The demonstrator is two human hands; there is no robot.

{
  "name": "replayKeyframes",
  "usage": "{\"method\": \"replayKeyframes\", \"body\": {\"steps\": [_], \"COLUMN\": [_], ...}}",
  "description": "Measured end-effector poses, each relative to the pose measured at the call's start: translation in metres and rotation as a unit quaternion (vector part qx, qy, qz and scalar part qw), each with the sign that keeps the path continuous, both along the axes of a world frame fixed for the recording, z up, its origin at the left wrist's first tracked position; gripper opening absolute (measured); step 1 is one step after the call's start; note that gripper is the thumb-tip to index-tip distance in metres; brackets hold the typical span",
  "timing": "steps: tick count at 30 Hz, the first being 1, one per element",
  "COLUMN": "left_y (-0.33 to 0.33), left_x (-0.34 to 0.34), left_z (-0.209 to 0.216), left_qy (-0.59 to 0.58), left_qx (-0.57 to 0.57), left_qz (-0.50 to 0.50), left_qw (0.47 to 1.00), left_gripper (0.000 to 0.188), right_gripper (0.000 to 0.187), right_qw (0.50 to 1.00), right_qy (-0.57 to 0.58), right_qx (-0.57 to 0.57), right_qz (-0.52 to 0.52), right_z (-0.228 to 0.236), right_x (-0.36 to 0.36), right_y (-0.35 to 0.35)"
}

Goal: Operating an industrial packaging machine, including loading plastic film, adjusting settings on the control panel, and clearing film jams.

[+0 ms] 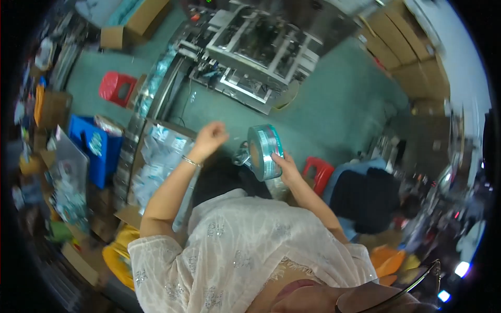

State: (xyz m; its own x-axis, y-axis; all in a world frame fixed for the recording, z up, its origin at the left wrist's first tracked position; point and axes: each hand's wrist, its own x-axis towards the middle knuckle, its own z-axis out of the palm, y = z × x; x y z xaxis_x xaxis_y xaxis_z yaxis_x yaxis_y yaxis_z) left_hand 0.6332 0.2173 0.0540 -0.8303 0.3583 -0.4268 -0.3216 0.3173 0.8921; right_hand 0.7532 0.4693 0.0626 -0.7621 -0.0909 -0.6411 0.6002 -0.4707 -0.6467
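Note:
My right hand (285, 166) grips the rim of a wide roll of printed film (265, 152), thumb over its near side. The roll is silver and teal with a brown core face, and it is tilted up on edge in front of my lap. A crumpled shiny piece of film (241, 156) shows just left of the roll. My left hand (211, 137) is raised to the left of the roll, apart from it, with its fingers curled closed. Whether anything small is inside those fingers is hidden.
Ahead stands a metal machine (261, 62), with a conveyor (166, 91) running down its left side. Clear plastic packages (159, 161) lie beside my left arm, near a blue crate (99, 151). Red stools (116, 87) stand around, and dark cloth (362, 198) lies at right.

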Motion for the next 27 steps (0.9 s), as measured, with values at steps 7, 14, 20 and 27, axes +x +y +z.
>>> {"method": "replayKeyframes", "body": {"steps": [7, 14, 20, 27], "left_y": [0.083, 0.126, 0.119, 0.109], "left_x": [0.047, 0.027, -0.018, -0.038], "left_z": [-0.142, -0.356, -0.453, -0.518], "left_qy": [0.096, 0.066, 0.030, -0.016], "left_qx": [0.100, -0.076, -0.261, -0.373], "left_qz": [-0.071, -0.024, -0.120, -0.198], "left_qw": [0.988, 0.995, 0.957, 0.906], "left_gripper": [0.062, 0.063, 0.042, 0.041], "right_gripper": [0.044, 0.043, 0.033, 0.032], "right_qw": [0.983, 0.975, 0.974, 0.963], "right_qy": [-0.130, -0.135, -0.010, 0.014], "right_qx": [-0.068, -0.077, -0.123, -0.002], "right_qz": [-0.106, -0.158, -0.190, -0.270], "right_z": [-0.170, -0.359, -0.479, -0.528], "right_x": [-0.038, -0.109, -0.172, -0.208], "right_y": [0.028, 0.034, 0.088, 0.101]}}
